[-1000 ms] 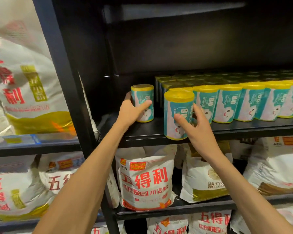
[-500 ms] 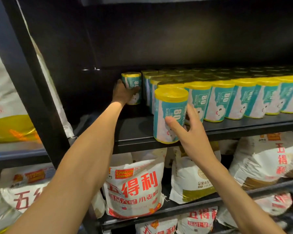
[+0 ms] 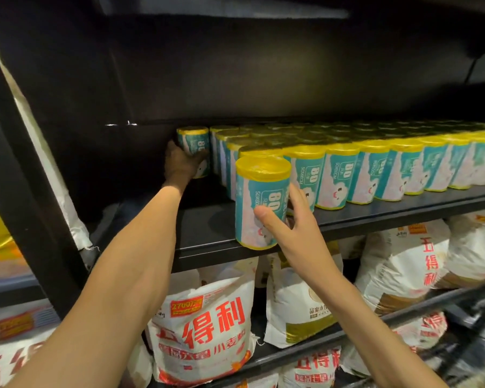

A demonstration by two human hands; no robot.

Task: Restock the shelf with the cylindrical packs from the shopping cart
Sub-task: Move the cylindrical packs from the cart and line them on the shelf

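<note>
Two teal-and-white cylindrical packs with yellow tops are in my hands. My left hand (image 3: 179, 163) reaches deep into the black shelf (image 3: 207, 219) and grips one pack (image 3: 195, 140) at the back, beside the rear rows. My right hand (image 3: 286, 228) holds the other pack (image 3: 259, 200) upright at the shelf's front edge, thumb across its face. Several rows of the same packs (image 3: 375, 169) fill the shelf to the right.
A black upright post (image 3: 25, 177) bounds the shelf on the left. The left part of the shelf board is bare. Below, white flour bags (image 3: 205, 331) with red characters lie on lower shelves. A dark cart edge (image 3: 476, 312) shows at lower right.
My left hand has pushed its pack from the shelf's front area back to the rear row. My right hand has kept its pack near the front edge. The camera has moved closer.
</note>
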